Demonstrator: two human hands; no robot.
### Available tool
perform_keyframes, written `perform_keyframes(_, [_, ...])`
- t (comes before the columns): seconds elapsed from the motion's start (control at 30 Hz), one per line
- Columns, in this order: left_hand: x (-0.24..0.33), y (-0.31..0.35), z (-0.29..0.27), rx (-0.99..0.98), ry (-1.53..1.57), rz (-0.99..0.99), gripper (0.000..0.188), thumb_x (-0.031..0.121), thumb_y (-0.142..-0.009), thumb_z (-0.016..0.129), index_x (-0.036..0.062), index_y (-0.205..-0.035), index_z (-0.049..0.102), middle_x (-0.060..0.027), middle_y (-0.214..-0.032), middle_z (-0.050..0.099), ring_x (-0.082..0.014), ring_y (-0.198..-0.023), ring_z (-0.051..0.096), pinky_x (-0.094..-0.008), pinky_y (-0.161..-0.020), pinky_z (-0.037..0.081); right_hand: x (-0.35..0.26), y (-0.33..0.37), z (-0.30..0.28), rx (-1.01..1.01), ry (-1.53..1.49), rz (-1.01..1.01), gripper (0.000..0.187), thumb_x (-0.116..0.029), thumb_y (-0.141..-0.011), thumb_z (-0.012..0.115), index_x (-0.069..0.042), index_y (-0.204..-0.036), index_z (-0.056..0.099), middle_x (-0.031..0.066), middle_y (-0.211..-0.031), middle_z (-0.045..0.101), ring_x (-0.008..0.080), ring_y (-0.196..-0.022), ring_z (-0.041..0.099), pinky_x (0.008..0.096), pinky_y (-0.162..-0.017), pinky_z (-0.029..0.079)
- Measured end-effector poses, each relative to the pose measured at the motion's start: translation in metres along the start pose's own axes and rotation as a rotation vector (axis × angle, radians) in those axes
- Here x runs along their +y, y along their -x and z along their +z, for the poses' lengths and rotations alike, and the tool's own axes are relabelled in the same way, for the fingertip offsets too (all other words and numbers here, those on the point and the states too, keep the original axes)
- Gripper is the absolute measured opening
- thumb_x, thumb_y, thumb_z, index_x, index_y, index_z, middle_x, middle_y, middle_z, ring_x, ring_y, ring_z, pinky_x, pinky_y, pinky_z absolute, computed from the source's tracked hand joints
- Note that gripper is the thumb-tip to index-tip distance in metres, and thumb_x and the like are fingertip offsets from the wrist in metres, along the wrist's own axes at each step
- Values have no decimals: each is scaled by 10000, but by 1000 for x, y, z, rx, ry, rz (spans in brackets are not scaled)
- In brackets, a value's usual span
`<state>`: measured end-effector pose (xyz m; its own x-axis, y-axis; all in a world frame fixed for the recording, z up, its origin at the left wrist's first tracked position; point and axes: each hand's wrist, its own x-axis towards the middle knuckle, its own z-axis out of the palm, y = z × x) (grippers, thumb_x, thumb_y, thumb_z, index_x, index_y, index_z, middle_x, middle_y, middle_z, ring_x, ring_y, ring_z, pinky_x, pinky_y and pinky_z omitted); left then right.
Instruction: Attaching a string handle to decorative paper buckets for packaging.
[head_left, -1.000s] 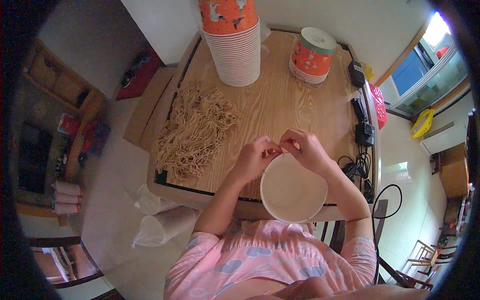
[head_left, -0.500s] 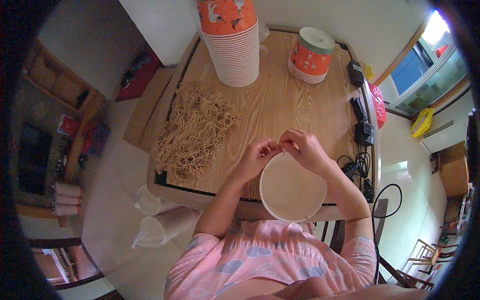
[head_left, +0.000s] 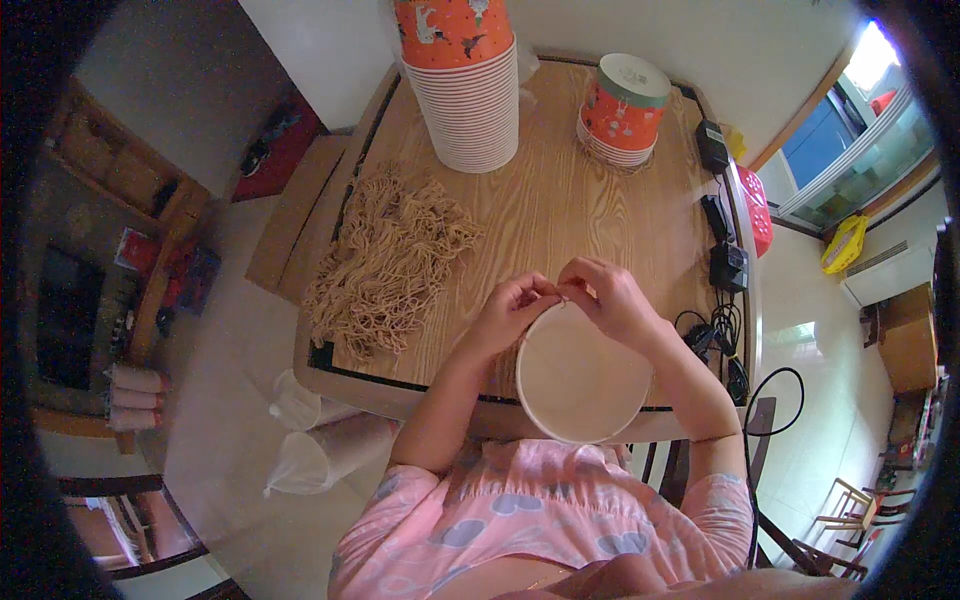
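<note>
A white-lined paper bucket (head_left: pixel 585 375) leans with its round mouth toward me, at the table's near edge against my pink top. My left hand (head_left: pixel 517 308) is closed in a pinch at its far rim. Right beside it my right hand (head_left: pixel 605 298) is bent over the same spot, thumb and fingertips together. The fingertips nearly touch; a tiny pale bit shows between them, too small to name. The bucket's outer wall is mostly hidden. To the left of my hands lies a loose heap of tan cord pieces (head_left: pixel 390 265).
A tall stack of nested orange paper buckets (head_left: pixel 470 110) stands at the far left of the wooden table (head_left: pixel 560 200). A shorter upturned stack (head_left: pixel 625 110) stands at the far right. Black adapters (head_left: pixel 728 268) and cables line the right edge. Bagged white stacks (head_left: pixel 330 455) lie on the floor.
The bucket has shifted very slightly to the left. My fingers have moved a little at the same spot on its rim; the rest looks unchanged.
</note>
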<state>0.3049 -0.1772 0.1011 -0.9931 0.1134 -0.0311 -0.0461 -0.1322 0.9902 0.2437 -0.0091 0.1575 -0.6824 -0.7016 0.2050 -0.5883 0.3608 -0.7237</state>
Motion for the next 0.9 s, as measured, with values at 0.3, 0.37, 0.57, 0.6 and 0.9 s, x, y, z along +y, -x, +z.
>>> perform_keyframes(0.3, [9,1,-1,22,282,-190,120,148,-848,593,44,-907,584,16,-767,572,-54,-684,541,-199,-606,442,-3,0,2,0,-29,-1,79,-96,-819,557,-19,-837,554,154,-804,577,347,-773,576,400,-673,469])
perform_keyframes(0.37, [11,2,-2,11,294,-232,125,152,-837,606,47,-903,588,17,-758,572,-56,-677,542,-198,-604,439,-5,1,2,13,-36,-1,77,-92,-818,559,-19,-842,555,152,-806,578,346,-774,575,400,-673,471])
perform_keyframes(0.57, [12,2,-2,65,467,-256,148,147,-807,634,46,-909,598,-7,-790,606,-85,-684,576,-206,-621,461,-7,3,2,87,-24,-31,81,-97,-811,568,-27,-850,559,136,-815,583,339,-783,573,402,-689,470])
perform_keyframes(0.6, [9,1,-5,68,491,-277,144,145,-809,631,47,-910,598,-17,-803,614,-93,-693,585,-214,-631,470,-6,3,2,67,81,-70,83,-105,-811,567,-30,-848,562,135,-813,583,336,-785,570,403,-700,465])
perform_keyframes(0.9, [6,0,-7,60,624,-285,109,127,-831,608,49,-906,596,-37,-802,622,-103,-697,594,-223,-638,486,-9,5,7,130,154,-100,69,-103,-796,578,-44,-822,557,108,-783,567,300,-770,554,387,-708,433])
